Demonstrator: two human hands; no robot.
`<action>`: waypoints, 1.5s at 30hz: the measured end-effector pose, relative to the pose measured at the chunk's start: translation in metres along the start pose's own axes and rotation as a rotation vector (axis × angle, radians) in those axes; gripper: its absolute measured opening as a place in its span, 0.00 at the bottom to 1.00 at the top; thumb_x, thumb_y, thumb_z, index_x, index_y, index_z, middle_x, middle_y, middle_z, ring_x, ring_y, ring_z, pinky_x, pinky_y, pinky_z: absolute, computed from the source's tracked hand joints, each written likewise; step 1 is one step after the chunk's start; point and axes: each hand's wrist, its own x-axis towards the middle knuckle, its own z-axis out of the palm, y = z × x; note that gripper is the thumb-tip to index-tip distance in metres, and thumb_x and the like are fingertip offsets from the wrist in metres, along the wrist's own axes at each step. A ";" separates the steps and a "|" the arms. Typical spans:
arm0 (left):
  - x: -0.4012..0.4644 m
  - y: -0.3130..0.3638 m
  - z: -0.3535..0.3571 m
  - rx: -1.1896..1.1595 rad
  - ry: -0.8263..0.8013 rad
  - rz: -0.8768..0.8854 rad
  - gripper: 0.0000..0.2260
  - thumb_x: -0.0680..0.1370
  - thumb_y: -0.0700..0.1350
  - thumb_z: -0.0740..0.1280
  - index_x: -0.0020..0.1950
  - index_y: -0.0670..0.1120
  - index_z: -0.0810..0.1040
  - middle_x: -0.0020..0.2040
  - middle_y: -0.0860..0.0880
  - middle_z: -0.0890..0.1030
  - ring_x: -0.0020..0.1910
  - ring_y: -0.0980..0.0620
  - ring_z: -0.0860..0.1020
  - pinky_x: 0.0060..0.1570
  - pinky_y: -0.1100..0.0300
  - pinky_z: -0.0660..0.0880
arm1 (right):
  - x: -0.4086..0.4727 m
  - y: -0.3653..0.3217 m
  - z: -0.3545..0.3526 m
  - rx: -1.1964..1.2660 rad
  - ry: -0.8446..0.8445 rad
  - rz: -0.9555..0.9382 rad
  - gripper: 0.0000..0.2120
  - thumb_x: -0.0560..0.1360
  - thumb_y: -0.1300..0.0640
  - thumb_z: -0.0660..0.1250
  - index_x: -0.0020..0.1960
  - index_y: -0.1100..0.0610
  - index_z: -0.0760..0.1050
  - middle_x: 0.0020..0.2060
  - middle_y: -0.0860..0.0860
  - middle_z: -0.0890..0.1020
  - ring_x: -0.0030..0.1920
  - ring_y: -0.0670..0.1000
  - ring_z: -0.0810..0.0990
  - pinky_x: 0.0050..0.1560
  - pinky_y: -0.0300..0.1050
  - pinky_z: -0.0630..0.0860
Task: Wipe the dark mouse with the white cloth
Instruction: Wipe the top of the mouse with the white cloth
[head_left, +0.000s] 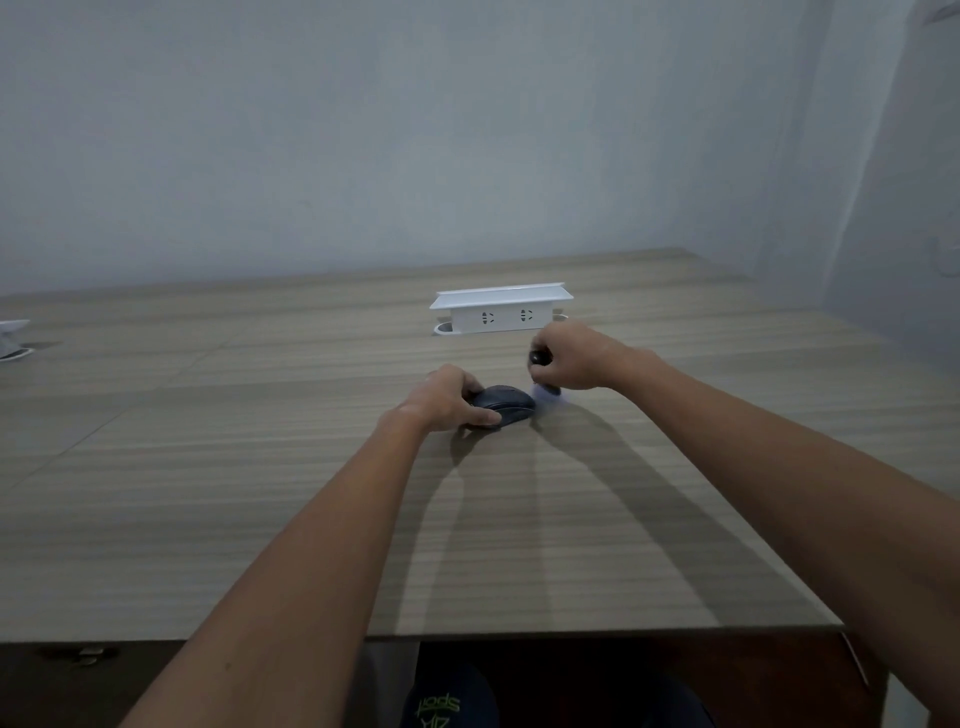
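Two bare hands worked over a dark mouse (505, 404) on a wood-grain table (260, 467)

Head view: the mouse lay flat on the table just ahead of centre, and the left hand (451, 399) was clamped on it, thumb along its near edge and fingers curled over its far left side. Just right of the mouse the right hand (569, 358) hung above the table with its fingers closed together around a small dark object (536, 358) poking out at the thumb side; what that object was could not be told. Under that hand a blurred white cloth (549, 397) touched the table close by the mouse's right end. Behind both hands stood a white socket block (501, 310), well apart from the mouse
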 end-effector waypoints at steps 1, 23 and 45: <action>0.000 0.000 0.000 -0.002 0.000 -0.003 0.15 0.71 0.51 0.76 0.53 0.44 0.85 0.41 0.48 0.84 0.41 0.49 0.79 0.44 0.55 0.74 | 0.002 0.001 0.001 0.026 0.020 -0.012 0.09 0.72 0.59 0.68 0.42 0.64 0.83 0.37 0.58 0.85 0.35 0.52 0.78 0.37 0.43 0.72; -0.001 -0.003 0.002 -0.027 0.010 -0.031 0.17 0.69 0.52 0.77 0.54 0.45 0.84 0.46 0.47 0.86 0.46 0.47 0.82 0.51 0.51 0.77 | 0.002 -0.011 -0.005 0.003 -0.015 -0.015 0.08 0.72 0.59 0.68 0.41 0.63 0.83 0.33 0.57 0.84 0.32 0.51 0.76 0.37 0.48 0.77; -0.001 -0.008 0.005 -0.106 0.028 -0.015 0.18 0.69 0.51 0.77 0.55 0.45 0.84 0.47 0.46 0.86 0.49 0.45 0.83 0.53 0.50 0.77 | 0.018 -0.016 -0.005 0.119 -0.060 0.022 0.09 0.76 0.56 0.69 0.45 0.62 0.83 0.34 0.53 0.82 0.31 0.48 0.77 0.30 0.37 0.74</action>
